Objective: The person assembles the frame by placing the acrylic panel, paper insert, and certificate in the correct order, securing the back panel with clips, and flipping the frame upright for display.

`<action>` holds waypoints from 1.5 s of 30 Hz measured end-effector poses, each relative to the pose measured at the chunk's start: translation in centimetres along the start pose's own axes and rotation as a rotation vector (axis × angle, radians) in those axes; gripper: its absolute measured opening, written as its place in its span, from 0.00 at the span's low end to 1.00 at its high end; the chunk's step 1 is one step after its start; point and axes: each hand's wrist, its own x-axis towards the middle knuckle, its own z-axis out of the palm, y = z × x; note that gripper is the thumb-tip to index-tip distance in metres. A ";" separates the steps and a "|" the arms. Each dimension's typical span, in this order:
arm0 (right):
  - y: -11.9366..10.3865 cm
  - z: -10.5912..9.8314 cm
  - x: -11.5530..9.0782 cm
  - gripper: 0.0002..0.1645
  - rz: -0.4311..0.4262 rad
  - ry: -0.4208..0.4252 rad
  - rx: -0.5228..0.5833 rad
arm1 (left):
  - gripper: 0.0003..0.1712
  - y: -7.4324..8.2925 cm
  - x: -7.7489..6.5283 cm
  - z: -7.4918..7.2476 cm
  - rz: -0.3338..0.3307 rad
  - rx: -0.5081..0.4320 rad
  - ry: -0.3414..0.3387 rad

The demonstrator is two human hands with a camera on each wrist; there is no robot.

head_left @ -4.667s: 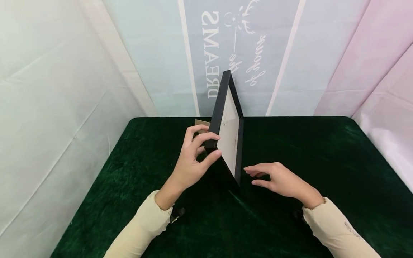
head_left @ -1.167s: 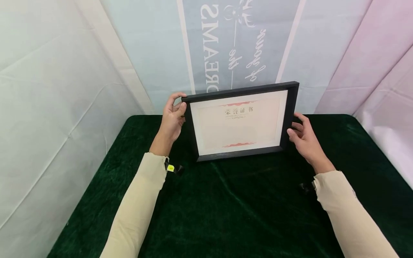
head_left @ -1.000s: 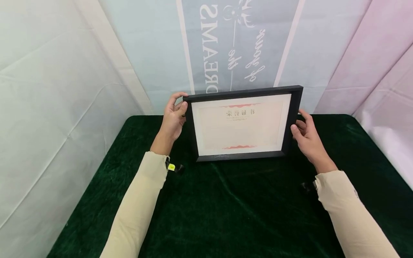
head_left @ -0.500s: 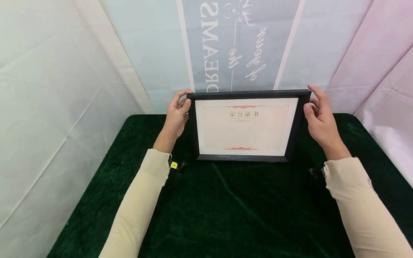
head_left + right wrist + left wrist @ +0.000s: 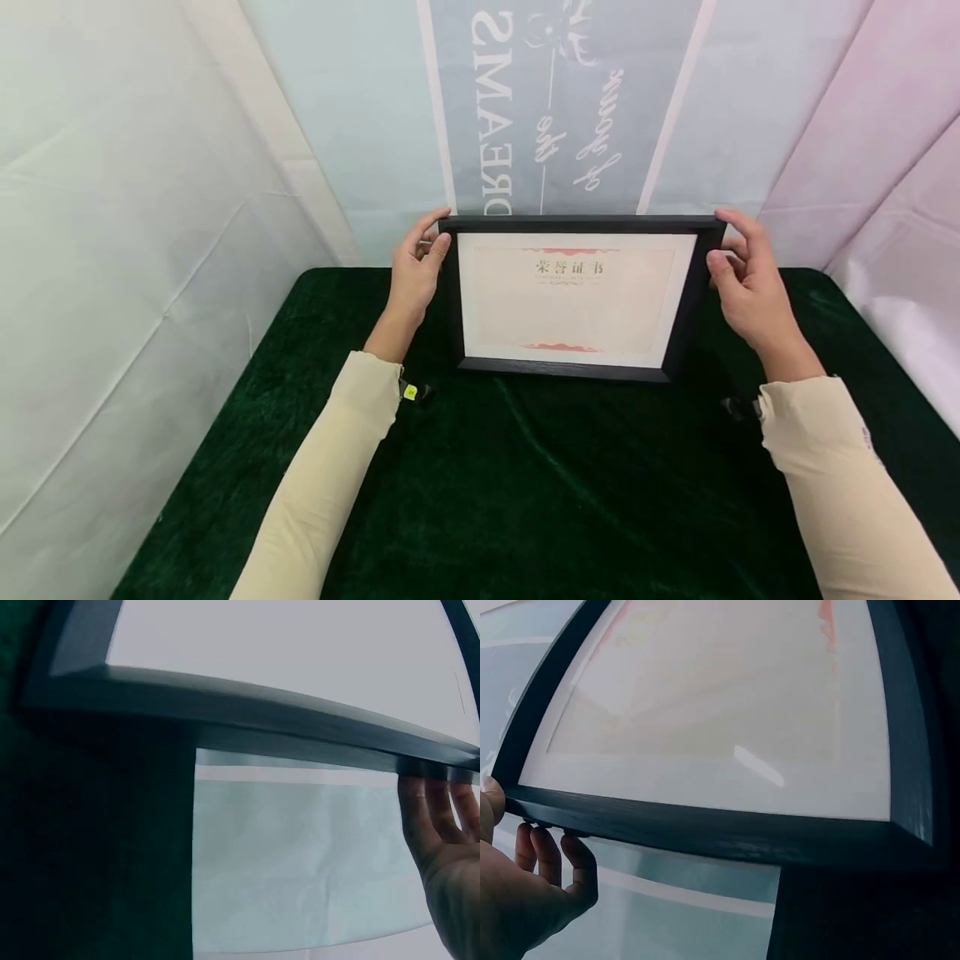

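Observation:
A black picture frame (image 5: 562,367) stands on its lower edge, its face toward me and its top leaning a little back. Inside it is a pale certificate (image 5: 570,315) with red borders and printed characters. My left hand (image 5: 414,273) grips the upper left corner, thumb at the front and index finger on top. At the upper right corner my right hand (image 5: 752,290) holds the frame in much the same way. The left wrist view shows the left fingers (image 5: 583,877) bent against the frame's side. In the right wrist view, the right fingers (image 5: 416,810) touch the side bar from outside.
Dark green velvet cloth (image 5: 525,500) covers the table. Close behind the frame hangs a pale blue backdrop (image 5: 360,108) with mirrored white lettering. White cloth (image 5: 112,250) closes the left side, and pinkish cloth (image 5: 885,200) the right. A small dark device sits at each wrist.
The frame was edge-on in the left hand; it has turned to face me and levelled. My right hand took its right side, moved up to the corner, and lowered its index finger onto the top.

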 end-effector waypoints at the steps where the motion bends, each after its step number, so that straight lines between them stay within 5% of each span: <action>1: 0.1 0.0 -0.3 0.34 0.011 0.009 -0.004 | 0.25 -0.2 -0.2 0.0 0.000 0.030 -0.014; 7: 1.2 -0.1 -1.9 0.42 0.027 0.007 -0.028 | 0.38 -1.8 -2.4 -0.3 0.010 0.169 -0.115; 15: 3.0 0.6 -4.0 0.52 0.086 -0.152 -0.163 | 0.42 -3.9 -5.2 -0.5 0.005 0.166 -0.145; 23: 3.2 1.0 -4.6 0.46 0.025 -0.136 -0.218 | 0.43 -4.5 -5.6 -0.4 0.062 0.207 -0.074; 45: 3.2 0.9 -5.0 0.48 0.038 -0.139 -0.231 | 0.41 -4.9 -6.5 -0.3 0.009 0.257 -0.125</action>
